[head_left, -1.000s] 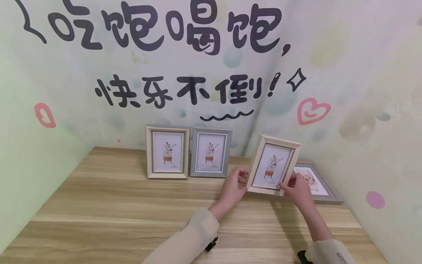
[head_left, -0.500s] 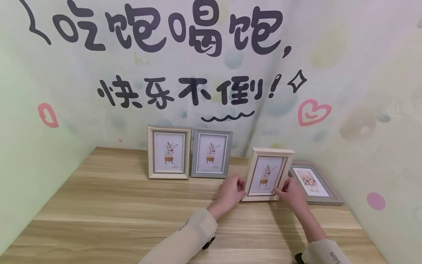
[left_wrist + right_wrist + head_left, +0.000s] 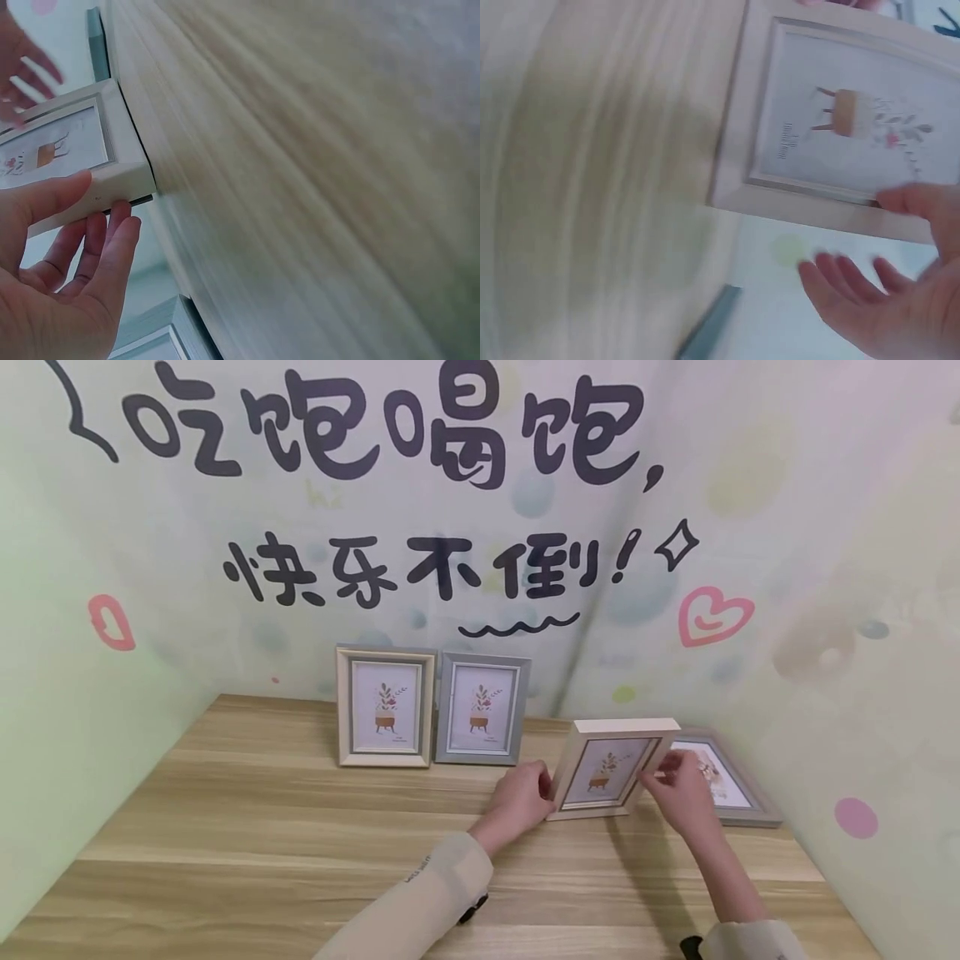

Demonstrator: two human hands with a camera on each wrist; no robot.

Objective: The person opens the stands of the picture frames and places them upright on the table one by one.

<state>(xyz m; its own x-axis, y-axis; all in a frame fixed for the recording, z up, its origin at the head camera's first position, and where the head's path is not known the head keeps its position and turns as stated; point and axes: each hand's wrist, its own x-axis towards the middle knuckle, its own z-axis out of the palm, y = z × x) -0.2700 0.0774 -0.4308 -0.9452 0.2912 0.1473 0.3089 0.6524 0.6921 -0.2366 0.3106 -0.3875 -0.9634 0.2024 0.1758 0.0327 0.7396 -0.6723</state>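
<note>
A cream picture frame (image 3: 609, 768) with a potted-plant print stands on the wooden table (image 3: 300, 852), its top leaning back. My left hand (image 3: 521, 797) pinches its lower left side, thumb at the front edge and fingertips against the side, as the left wrist view shows. At the frame's right side is my right hand (image 3: 684, 789). In the right wrist view its thumb overlaps the frame's front border, while the other fingers (image 3: 840, 281) spread loosely, apart from the edge. The back of the frame is hidden.
Two upright frames with the same print, one cream (image 3: 386, 760) and one grey-blue (image 3: 480, 757), stand side by side at the back. A greyish frame (image 3: 750, 817) with a floral picture lies flat at the right, partly behind my right hand. A printed wall cloth (image 3: 420, 502) hangs behind.
The cream frame has come down onto the table and its top has tilted back. My right hand has loosened its fingers and shifted up along the side; my left hand stays at the lower left.
</note>
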